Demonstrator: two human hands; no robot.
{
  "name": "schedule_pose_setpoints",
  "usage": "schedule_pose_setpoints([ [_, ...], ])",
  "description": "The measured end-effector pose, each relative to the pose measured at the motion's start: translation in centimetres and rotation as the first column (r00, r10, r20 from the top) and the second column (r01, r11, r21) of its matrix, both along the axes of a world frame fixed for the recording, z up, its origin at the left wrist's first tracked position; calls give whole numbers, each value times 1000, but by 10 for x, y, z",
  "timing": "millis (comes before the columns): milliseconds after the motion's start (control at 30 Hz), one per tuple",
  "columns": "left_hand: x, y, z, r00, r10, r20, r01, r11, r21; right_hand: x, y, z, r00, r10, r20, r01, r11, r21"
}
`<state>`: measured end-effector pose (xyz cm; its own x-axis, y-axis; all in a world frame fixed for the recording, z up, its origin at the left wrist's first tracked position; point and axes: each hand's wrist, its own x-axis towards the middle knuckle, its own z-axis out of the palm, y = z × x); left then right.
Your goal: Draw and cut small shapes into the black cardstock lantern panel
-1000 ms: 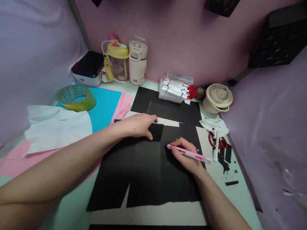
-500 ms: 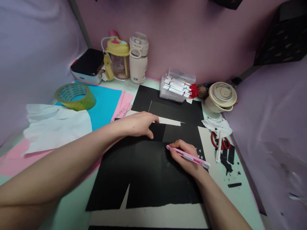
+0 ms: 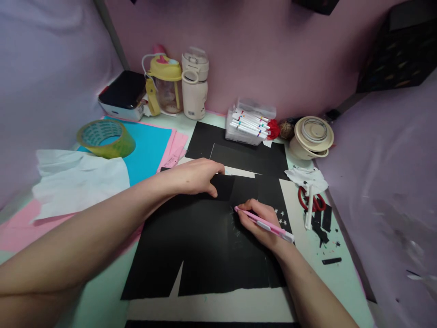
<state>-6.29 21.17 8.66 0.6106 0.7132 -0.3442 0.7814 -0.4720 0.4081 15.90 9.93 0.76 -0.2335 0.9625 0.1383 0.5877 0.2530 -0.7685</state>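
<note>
A large sheet of black paper (image 3: pixel 198 237) lies on a pale board (image 3: pixel 211 304), with a slit near its front edge. My left hand (image 3: pixel 200 176) rests at the paper's far edge, thumb apart from the bent fingers, holding nothing. In my right hand (image 3: pixel 260 224) is a slim pink pen-style cutter (image 3: pixel 269 228), gripped like a pencil. Its tip meets the paper, though the blade itself is too small to see. Faint light marks run beside the tip. White star shapes (image 3: pixel 281 217) show in the paper just beyond my right hand.
Red-handled scissors (image 3: pixel 322 203), a white stick (image 3: pixel 309 208) and black scraps (image 3: pixel 327 217) lie at right. A lidded bowl (image 3: pixel 312 136), marker box (image 3: pixel 247 130), white bottle (image 3: pixel 195 91) and yellow-lidded jug (image 3: pixel 166 86) stand behind. Left are a tape roll (image 3: pixel 124 145) and white tissue (image 3: pixel 82 180).
My right hand and the pink cutter have shifted slightly left, uncovering more of the white stars. The left hand keeps its place on the paper. The whole view has moved a little.
</note>
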Motion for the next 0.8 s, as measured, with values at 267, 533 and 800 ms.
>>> schedule_pose_setpoints([
  [267, 0, -1, 2, 1000, 1, 0, -1, 1000, 15, 0, -2, 4, 998, 10, -67, -6, 998, 59],
  [533, -2, -1, 3, 1000, -21, 1, 21, 999, 26, 3, -1, 3, 906, -259, -336, 284, 958, 27],
  [800, -3, -4, 7, 997, -75, 12, 74, 996, 59, 13, 2, 12, 903, -283, -323, 329, 939, 97],
])
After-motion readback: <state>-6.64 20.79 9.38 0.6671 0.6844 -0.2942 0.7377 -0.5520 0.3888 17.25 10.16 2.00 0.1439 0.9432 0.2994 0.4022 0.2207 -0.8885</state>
